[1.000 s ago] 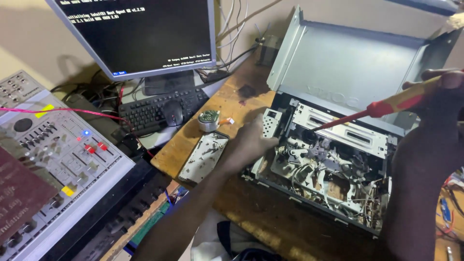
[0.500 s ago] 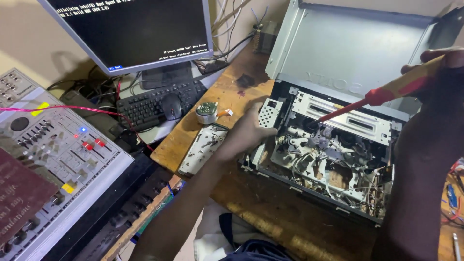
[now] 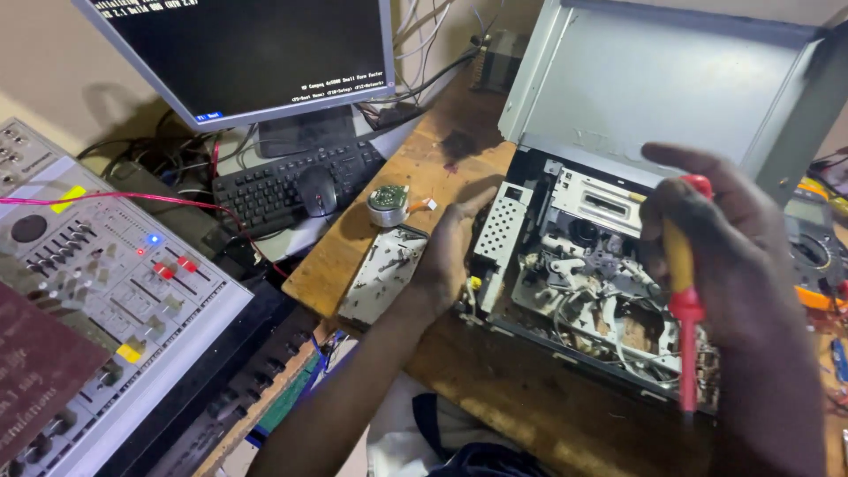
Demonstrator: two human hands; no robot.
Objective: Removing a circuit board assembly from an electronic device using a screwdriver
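Right hand (image 3: 733,256) has pulled the screwdriver (image 3: 682,291) out of the open player (image 3: 601,283) on the counter (image 3: 530,415); grip clamped on it, tip down. Left hand (image 3: 446,256) still braces the chassis edge, fingers loosely apart, holding nothing. Tool's off the mechanism.

Left hand (image 3: 446,256): bare, no glove, ring or watch visible. Left forearm: bare along its whole visible length, no sleeve. Right hand (image 3: 733,256): bare, no glove or ring visible. Right wrist and forearm: bare, no sleeve or band. Lower frame edge: white cloth and dark blue cloth, apparently the person's clothing.
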